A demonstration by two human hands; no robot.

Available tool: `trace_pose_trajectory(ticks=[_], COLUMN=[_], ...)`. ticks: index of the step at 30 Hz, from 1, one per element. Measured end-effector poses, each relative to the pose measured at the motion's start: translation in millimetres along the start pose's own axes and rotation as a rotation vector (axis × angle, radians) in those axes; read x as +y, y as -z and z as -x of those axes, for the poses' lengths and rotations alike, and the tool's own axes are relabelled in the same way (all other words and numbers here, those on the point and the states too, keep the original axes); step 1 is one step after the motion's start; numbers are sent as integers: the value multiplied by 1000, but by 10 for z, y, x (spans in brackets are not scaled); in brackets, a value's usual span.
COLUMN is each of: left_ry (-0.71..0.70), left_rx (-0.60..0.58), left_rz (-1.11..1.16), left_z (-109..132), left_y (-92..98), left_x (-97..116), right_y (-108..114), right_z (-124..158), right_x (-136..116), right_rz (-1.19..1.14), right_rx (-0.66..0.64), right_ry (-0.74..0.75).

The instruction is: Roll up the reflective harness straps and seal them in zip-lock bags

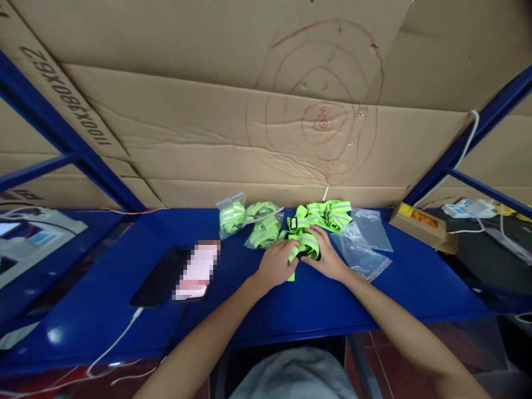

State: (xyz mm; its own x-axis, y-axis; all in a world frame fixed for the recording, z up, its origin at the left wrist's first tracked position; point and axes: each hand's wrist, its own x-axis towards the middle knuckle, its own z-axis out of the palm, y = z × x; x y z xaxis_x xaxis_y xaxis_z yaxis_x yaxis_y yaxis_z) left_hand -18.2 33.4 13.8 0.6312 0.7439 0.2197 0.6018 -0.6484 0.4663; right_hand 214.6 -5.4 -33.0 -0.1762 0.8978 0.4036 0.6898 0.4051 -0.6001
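Observation:
My left hand (277,264) is closed on a neon-green reflective strap (308,244), with a short end of it hanging below the fingers. From the other side, my right hand (326,256) curls its fingers and thumb round the same partly gathered strap. Just behind both hands lies a loose heap of green reflective strap (328,215) with a black buckle (294,223). Left of it are rolled green straps in clear bags, one bag (231,218) at the back and another (265,230) nearer my left hand.
Clear plastic bags (368,238) lie flat to the right. On the blue table (245,310) a black device (160,277) with a white cable lies beside a lit phone (197,271). A small open cardboard box (424,227) stands at right, and a cardboard wall (199,122) closes the back.

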Motion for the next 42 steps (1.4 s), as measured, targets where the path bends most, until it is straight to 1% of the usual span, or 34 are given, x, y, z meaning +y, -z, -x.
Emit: trace_pose_trajectory(ticks=[7,14,20,24,27,29,30,32,34,35,36,39,42], left_ry=[-48,-82,-96,-97,-39,32,70,157,217,225,219,158,78], left_rx=[-29,-11,-18,-16,32,87,112,146,148,142,133,108,52], left_rz=[-20,-61,-29,30,113,181,228,410,562,587,571,413,194], left_z=[16,28,33,43,46,27,11,-26,-50,-52,-45,26,135], left_y=[-30,-34,-40,-66,-74,-57,-44,-16,-3,-7,-19,-80,-132], left_x=[-12,-14,-20,-1,11,-13,-35,-88,-120,-118,-101,24,184], right_y=[-38,-75,-46,-21,12,43,60,95,123,132,138,143,151], right_z=[6,10,-2,-4,-14,-31,-41,-56,-57,-54,-49,-41,-53], right_x=[21,64,65,41,-16,-68,-95,-148,-197,-219,-240,-288,-295], right_rz=[-22,1,12,24,16,-9,-29,-105,-198,-229,-241,-218,-316], right_rx=[4,-11,-31,-60,-21,63,104,156,149,129,105,66,117], right_ry=[-22,-1,-1,26,50,22,-21,-143,-238,-254,-252,-233,-323])
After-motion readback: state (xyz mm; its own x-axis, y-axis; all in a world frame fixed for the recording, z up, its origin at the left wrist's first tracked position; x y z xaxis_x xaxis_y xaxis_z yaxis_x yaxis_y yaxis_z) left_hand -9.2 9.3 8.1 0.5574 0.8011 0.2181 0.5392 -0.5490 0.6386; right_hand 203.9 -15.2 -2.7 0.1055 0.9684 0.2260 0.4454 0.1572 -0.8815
